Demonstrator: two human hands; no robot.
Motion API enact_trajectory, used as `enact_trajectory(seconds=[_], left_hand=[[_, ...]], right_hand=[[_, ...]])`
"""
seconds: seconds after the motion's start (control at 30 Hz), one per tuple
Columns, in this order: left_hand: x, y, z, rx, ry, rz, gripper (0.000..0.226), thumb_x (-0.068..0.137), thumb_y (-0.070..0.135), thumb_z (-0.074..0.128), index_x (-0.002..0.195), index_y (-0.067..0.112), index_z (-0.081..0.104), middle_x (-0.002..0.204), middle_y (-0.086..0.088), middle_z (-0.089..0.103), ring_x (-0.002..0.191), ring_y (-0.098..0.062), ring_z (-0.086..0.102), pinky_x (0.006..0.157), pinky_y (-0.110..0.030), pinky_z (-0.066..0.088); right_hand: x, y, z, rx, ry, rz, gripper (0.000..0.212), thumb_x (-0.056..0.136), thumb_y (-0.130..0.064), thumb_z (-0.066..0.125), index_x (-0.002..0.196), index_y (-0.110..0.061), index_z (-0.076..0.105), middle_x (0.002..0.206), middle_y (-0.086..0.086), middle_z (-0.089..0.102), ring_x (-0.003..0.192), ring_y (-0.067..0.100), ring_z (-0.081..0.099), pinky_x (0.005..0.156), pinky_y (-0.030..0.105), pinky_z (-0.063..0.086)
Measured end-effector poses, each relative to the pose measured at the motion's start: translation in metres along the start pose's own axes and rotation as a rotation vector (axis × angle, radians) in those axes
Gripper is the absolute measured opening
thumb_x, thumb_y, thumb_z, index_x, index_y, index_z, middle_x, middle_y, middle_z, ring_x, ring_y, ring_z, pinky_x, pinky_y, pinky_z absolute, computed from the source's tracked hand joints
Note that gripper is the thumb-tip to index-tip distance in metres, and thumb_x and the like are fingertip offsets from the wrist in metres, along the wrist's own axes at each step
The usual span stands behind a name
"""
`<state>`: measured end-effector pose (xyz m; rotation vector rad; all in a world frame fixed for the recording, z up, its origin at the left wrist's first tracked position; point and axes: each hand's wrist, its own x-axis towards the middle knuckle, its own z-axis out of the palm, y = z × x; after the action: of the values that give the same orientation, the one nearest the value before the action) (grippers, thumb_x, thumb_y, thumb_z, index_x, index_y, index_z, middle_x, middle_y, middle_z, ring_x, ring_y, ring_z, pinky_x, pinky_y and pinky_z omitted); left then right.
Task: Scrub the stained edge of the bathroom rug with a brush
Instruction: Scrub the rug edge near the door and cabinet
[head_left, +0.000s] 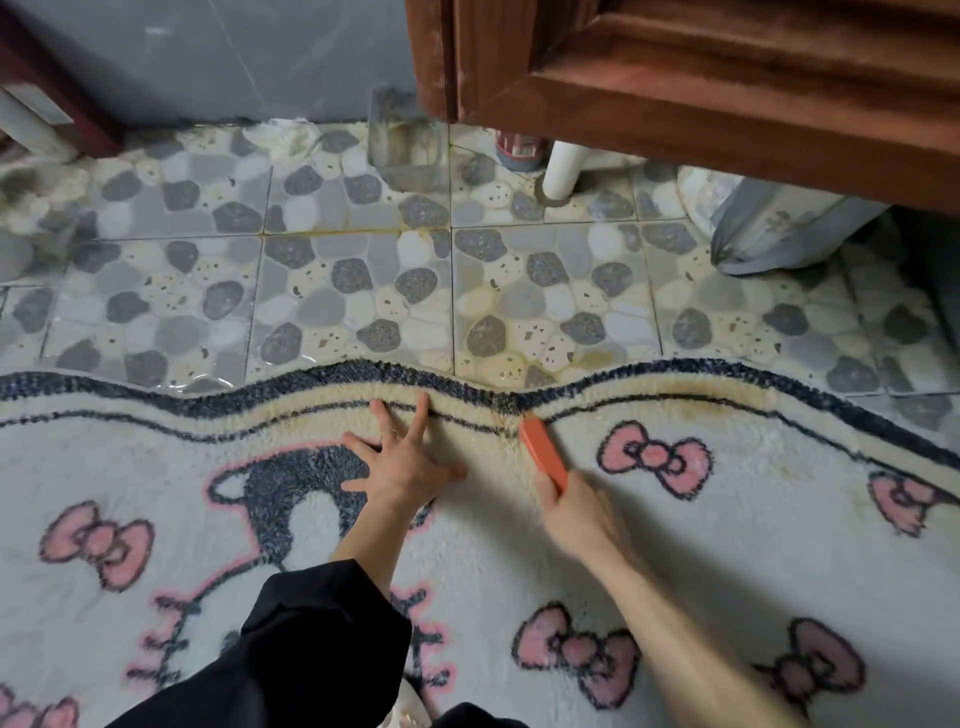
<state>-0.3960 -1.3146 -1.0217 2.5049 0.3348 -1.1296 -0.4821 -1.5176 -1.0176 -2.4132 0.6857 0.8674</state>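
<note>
Now right hand (576, 512) clamps brush (544, 453) on yellowed rug (519, 519) edge (left hand (402, 467) splayed).

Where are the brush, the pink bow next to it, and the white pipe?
brush (544, 451), head view, middle of its orange back.
pink bow (654, 457), head view, centre knot.
white pipe (562, 169), head view, middle of its shaft.

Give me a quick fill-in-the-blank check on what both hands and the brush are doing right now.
1. The right hand grips a brush coloured ____.
2. The left hand lies flat with its fingers ____ on the rug.
3. The brush tip sits near the rug's wavy dark ____.
4. Beyond the rug, the floor is covered in ____.

Missing words: orange; spread; edge; tiles
</note>
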Motion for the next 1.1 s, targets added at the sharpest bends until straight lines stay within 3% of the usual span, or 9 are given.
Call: enact_trajectory(seconds=[0.13,0.23,0.33,0.4,0.53,0.63,0.73,0.93,1.1], left_hand=[[-0.001,-0.009,0.003,-0.008,0.009,0.012,0.110,0.080,0.056,0.078,0.148,0.064,-0.007,0.158,0.008,-0.039,0.143,-0.048,-0.032,0.102,-0.086,0.013],[-0.004,-0.006,0.002,-0.022,-0.002,0.008,0.109,0.080,0.056,0.078,0.148,0.064,-0.008,0.158,0.008,-0.040,0.143,-0.049,-0.032,0.101,-0.086,0.013],[-0.001,-0.004,0.001,-0.041,-0.003,-0.003,0.110,0.080,0.056,0.078,0.148,0.064,-0.008,0.157,0.008,-0.040,0.142,-0.049,-0.033,0.102,-0.086,0.013],[0.000,-0.006,0.002,-0.035,0.001,-0.010,0.112,0.078,0.057,0.078,0.148,0.064,-0.008,0.157,0.009,-0.040,0.142,-0.048,-0.033,0.101,-0.086,0.013],[0.006,-0.011,0.005,-0.020,0.014,0.003,0.111,0.077,0.059,0.078,0.146,0.067,-0.008,0.158,0.010,-0.039,0.144,-0.047,-0.031,0.102,-0.086,0.015],[0.003,-0.008,0.005,-0.017,0.003,0.004,0.112,0.077,0.059,0.078,0.147,0.065,-0.008,0.158,0.009,-0.040,0.143,-0.048,-0.032,0.101,-0.086,0.015],[0.005,-0.007,0.006,-0.023,-0.005,-0.001,0.112,0.076,0.059,0.078,0.147,0.065,-0.009,0.157,0.008,-0.041,0.142,-0.049,-0.033,0.101,-0.086,0.014],[0.006,-0.009,0.006,-0.018,0.006,0.006,0.111,0.078,0.058,0.078,0.147,0.065,-0.009,0.157,0.008,-0.041,0.142,-0.049,-0.033,0.101,-0.086,0.012],[0.004,-0.006,0.006,-0.006,0.014,0.002,0.111,0.078,0.058,0.077,0.148,0.063,-0.009,0.157,0.007,-0.041,0.142,-0.050,-0.031,0.101,-0.086,0.015]], right_hand=[[0.054,-0.053,-0.003,0.017,0.102,-0.037,0.049,0.103,-0.054,0.036,0.106,-0.008,0.054,0.074,0.003,0.059,0.052,0.015,0.058,0.039,0.025,0.041],[0.004,-0.010,0.004,-0.054,0.070,-0.062,0.046,0.103,-0.054,0.035,0.110,-0.011,0.051,0.073,0.001,0.063,0.051,0.015,0.060,0.035,0.023,0.037],[-0.029,0.025,0.004,-0.080,0.002,0.022,0.049,0.101,-0.058,0.034,0.112,-0.014,0.052,0.074,0.000,0.061,0.055,0.018,0.059,0.045,0.029,0.045],[0.008,0.006,0.000,-0.094,0.002,-0.007,0.051,0.101,-0.057,0.035,0.111,-0.010,0.052,0.077,0.003,0.062,0.054,0.017,0.059,0.044,0.033,0.047],[0.055,-0.050,-0.014,-0.091,0.079,-0.059,0.053,0.103,-0.055,0.033,0.114,-0.007,0.054,0.080,0.003,0.057,0.054,0.015,0.053,0.038,0.022,0.036],[0.010,-0.012,-0.007,-0.088,0.089,-0.064,0.051,0.102,-0.056,0.032,0.112,-0.011,0.055,0.077,0.001,0.062,0.057,0.017,0.063,0.043,0.026,0.047],[-0.034,0.021,-0.003,-0.099,-0.007,-0.002,0.049,0.103,-0.055,0.033,0.112,-0.011,0.052,0.077,0.001,0.064,0.060,0.019,0.064,0.049,0.030,0.047],[0.067,-0.042,-0.006,-0.001,0.100,-0.041,0.056,0.101,-0.058,0.034,0.108,-0.008,0.058,0.083,0.007,0.067,0.056,0.020,0.064,0.039,0.027,0.045],[-0.029,0.007,0.004,-0.071,-0.054,-0.074,0.046,0.103,-0.053,0.036,0.106,-0.009,0.050,0.070,-0.001,0.064,0.043,0.009,0.058,0.034,0.021,0.040]])
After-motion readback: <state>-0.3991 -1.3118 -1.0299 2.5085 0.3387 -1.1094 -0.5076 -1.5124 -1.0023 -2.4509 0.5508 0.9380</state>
